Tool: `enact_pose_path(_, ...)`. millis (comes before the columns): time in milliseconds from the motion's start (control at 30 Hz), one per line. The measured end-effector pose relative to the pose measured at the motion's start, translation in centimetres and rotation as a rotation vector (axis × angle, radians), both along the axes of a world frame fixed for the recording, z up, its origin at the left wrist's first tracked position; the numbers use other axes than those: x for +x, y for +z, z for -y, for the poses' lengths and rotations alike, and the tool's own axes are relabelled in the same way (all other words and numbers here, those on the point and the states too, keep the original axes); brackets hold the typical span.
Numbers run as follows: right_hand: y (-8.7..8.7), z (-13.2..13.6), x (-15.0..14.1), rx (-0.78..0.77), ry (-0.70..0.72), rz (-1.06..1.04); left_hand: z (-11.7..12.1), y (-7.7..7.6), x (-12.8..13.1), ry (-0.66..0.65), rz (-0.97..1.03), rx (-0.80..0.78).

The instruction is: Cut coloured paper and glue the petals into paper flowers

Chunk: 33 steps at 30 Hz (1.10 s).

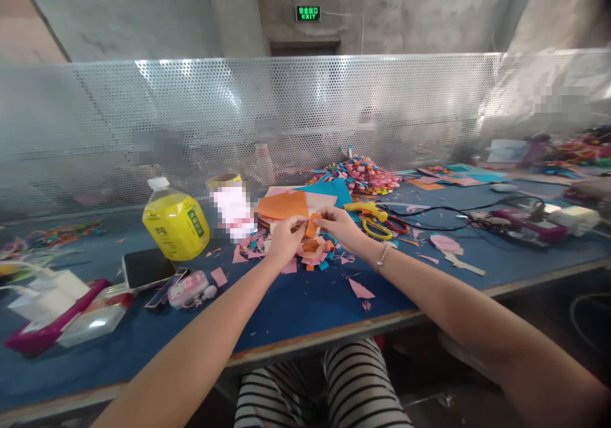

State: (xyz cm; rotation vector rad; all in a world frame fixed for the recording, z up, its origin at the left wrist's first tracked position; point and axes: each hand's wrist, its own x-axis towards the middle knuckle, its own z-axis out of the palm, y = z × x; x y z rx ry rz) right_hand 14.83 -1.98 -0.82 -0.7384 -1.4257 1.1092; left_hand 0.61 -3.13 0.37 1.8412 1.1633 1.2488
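My left hand (285,238) and my right hand (340,223) meet above the blue table (296,307), both pinching one small orange paper piece (312,226) between their fingertips. Directly under them lies a pile of cut paper scraps (312,253) in pink, orange and teal. Just behind the hands sit flat sheets of orange paper (282,205) and teal paper (329,191). A bracelet is on my right wrist.
Yellow scissors (373,218) lie right of my hands, a yellow drink bottle (175,224) and a phone (143,268) to the left. A heap of coloured scraps (365,175) sits at the back. A glue gun with cables (515,224) is at right. A perforated metal screen (305,116) borders the table.
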Motion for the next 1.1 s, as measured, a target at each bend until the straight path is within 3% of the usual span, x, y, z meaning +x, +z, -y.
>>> enact_pose_path(133, -0.4, -0.3, 0.2, -0.025, -0.019, -0.054, 0.3, 0.0, 0.0, 0.017, 0.058, 0.010)
enact_pose_path(367, -0.8, -0.7, 0.4, -0.051, -0.019, -0.110, -0.3, -0.8, -0.1, -0.095, 0.063, -0.005)
enact_pose_path(633, -0.3, -0.3, 0.4, -0.090, -0.019, -0.162, -1.1, -1.7, -0.2, -0.060, 0.039, 0.036)
enact_pose_path(867, -0.5, -0.1, 0.0, -0.062, -0.021, -0.127, -0.8, -1.4, 0.1, -0.058, 0.042, 0.012)
enact_pose_path(1000, -0.3, -1.2, 1.4, -0.028, -0.061, 0.139, -0.3, -0.8, 0.1, -0.057, 0.077, -0.043)
enact_pose_path(1067, 0.0, -2.1, 3.7, 0.074, -0.234, 0.434, -0.3, -0.4, -0.2, -0.019, 0.069, -0.069)
enact_pose_path(1100, 0.2, -2.6, 5.3, 0.159, -0.385, 0.594, -0.3, -0.3, -0.3, 0.004, 0.064, -0.073)
